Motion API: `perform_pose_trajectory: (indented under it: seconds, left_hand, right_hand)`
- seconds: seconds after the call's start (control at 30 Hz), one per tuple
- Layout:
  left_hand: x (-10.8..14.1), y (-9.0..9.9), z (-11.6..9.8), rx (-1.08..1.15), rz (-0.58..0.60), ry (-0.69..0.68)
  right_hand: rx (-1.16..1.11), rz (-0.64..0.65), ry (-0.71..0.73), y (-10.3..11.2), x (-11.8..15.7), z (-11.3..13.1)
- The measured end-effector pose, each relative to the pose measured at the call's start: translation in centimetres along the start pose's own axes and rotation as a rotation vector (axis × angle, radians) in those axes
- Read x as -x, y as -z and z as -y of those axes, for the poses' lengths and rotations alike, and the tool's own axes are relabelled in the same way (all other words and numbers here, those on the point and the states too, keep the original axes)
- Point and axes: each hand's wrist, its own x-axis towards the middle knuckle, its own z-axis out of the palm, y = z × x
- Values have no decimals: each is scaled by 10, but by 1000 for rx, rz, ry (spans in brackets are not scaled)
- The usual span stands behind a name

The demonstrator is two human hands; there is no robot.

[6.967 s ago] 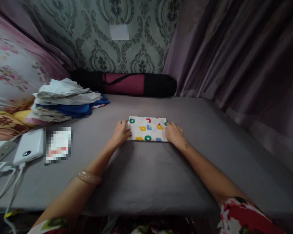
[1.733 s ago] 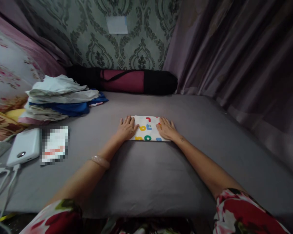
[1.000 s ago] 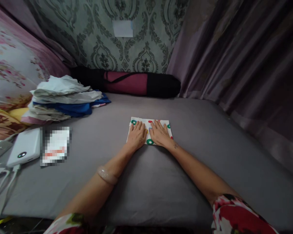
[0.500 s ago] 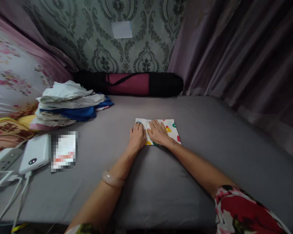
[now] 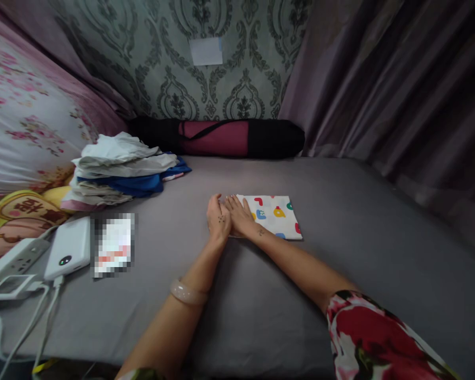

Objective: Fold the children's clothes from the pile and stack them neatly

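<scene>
A folded white cloth (image 5: 287, 219) printed with colourful letters lies flat on the grey sheet. My right hand (image 5: 240, 215) rests open on its left part, palm down with fingers stretched out. Close beside it, my left hand (image 5: 218, 217) stands tilted on its edge along the cloth's left side, its fingers extended and partly turned out of sight. The two hands touch or nearly touch. What lies under the palms is hidden.
The grey sheet (image 5: 340, 211) covers the surface. Left are piled clothes (image 5: 119, 163), a white power bank (image 5: 69, 248) with cables, a power strip (image 5: 13, 261) and a blurred packet (image 5: 114, 245). A black and maroon long bag (image 5: 217, 138) lies against the patterned wall.
My left hand has tipped from palm-down onto its edge at the cloth's left side. My right hand has slid left across the cloth, uncovering more print. The view has shifted slightly.
</scene>
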Motion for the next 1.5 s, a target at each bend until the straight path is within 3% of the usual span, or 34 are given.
perform_pose_trajectory:
  seconds: [0.17,0.3,0.4,0.5,0.67,0.8,1.07,1.3,1.5]
  left_hand:
    - [3,1,-6,-18,84,-34]
    - [3,-1,-7,-65,118,-70]
    - [3,-3,-4,-62,119,-127]
    - [5,-7,-2,-117,155,-220]
    - [19,-13,-2,-425,329,-375]
    - [24,-17,0,-568,466,-402]
    - [22,-15,-1,-633,494,-397]
    - [13,-8,-19,-732,522,-469]
    - [3,-24,-22,-681,440,-546]
  right_hand:
    - [-9,35,9,-8,-1,-2]
    - [-119,70,10,0,-2,-10]
    - [-202,6,-57,10,5,-21]
    - [-147,-93,-132,17,20,-39]
    - [-34,-93,-168,9,44,-64]
    - [-23,-78,-177,0,48,-67]
    - [-76,-107,-169,-1,47,-69]
    - [-113,-167,-266,10,59,-88]
    - [-59,-206,-365,7,62,-98]
